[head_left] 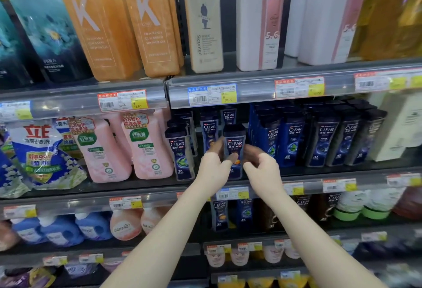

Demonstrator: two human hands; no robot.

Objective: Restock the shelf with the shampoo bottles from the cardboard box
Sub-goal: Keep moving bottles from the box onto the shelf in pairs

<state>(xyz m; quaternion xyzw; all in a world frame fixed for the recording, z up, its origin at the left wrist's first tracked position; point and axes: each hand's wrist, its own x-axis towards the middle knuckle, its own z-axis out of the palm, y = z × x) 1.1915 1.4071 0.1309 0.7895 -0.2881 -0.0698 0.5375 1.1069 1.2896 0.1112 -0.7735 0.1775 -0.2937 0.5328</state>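
A dark blue CLEAR shampoo bottle [234, 148] stands upright at the front of the middle shelf [146, 182]. My left hand [214, 164] grips its lower left side, thumb across the label. My right hand [258, 162] is at the bottle's right side with fingers curled; whether it touches the bottle I cannot tell. More CLEAR bottles [294, 139] fill the shelf to the right, one [181, 152] stands to the left, and others [209, 132] stand behind. The cardboard box is out of view.
Pink detergent bottles [146, 146] and a blue refill pouch [41, 155] sit left on the same shelf. Tall orange [150, 22] and white bottles [260, 18] stand on the shelf above. Price-tag rails [212, 95] run along each shelf edge. Lower shelves hold more bottles.
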